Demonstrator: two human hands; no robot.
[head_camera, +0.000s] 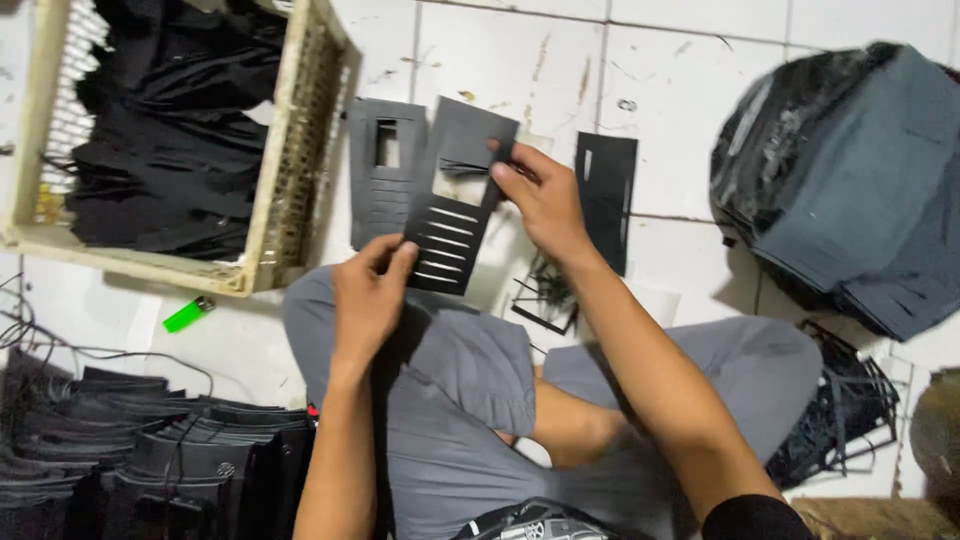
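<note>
I hold a black die-cut sheet with a window hole and several slots above my lap. My left hand grips its lower left corner. My right hand pinches at the window hole near the top right, where thin black strips hang loose. A similar dark sheet lies flat on the white tiled floor just left of it. Another black piece lies on the floor right of my right hand. A pile of thin black offcuts rests under my right wrist.
A cream plastic crate of black pieces stands at upper left. A green lighter lies below it. Stacks of black parts fill the lower left. A big bundle of grey sheets sits right, offcuts below it.
</note>
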